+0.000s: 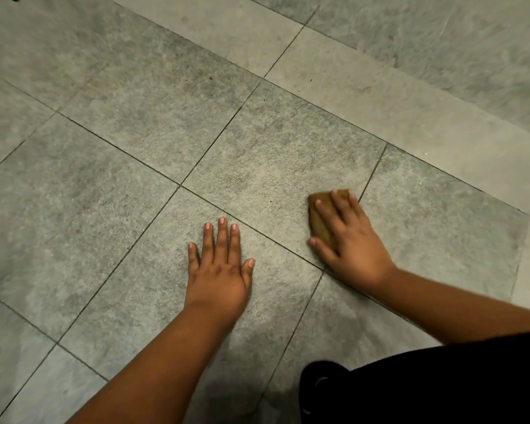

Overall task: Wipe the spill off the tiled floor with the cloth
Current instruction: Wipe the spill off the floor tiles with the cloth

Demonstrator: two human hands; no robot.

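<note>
Pressing a folded brown cloth (320, 223) flat against the tiled floor (135, 148), the right hand (348, 237) spreads its fingers across the top of the pad, the thumb hooked along the near edge — a grip that bears down on the cloth rather than lifting it, which suits scrubbing. The cloth lies almost wholly beneath the palm, only its left side and far corners showing, and it sits just beside a grout line (372, 172) on the central tile. Slight blur around the fingers suggests the hand is in motion.

The left hand (219, 267) lies flat and empty on the neighbouring tile, fingers straight and close together, well apart from the cloth; judging by the forearm's angle, it props the person's weight while they lean forward. Dark clothing (426, 387) fills the lower right corner, consistent with a kneeling or crouched posture.

No pooled liquid is clearly visible. The mottled grey tiles near the cloth show a paler, sandy tinge that could be residue or merely the stone's pattern — it is too faint to tell. A lighter border strip (410, 117) crosses the floor beyond. The wiping step appears to be under way, with the area left of the cloth likely the next stretch to cover.
</note>
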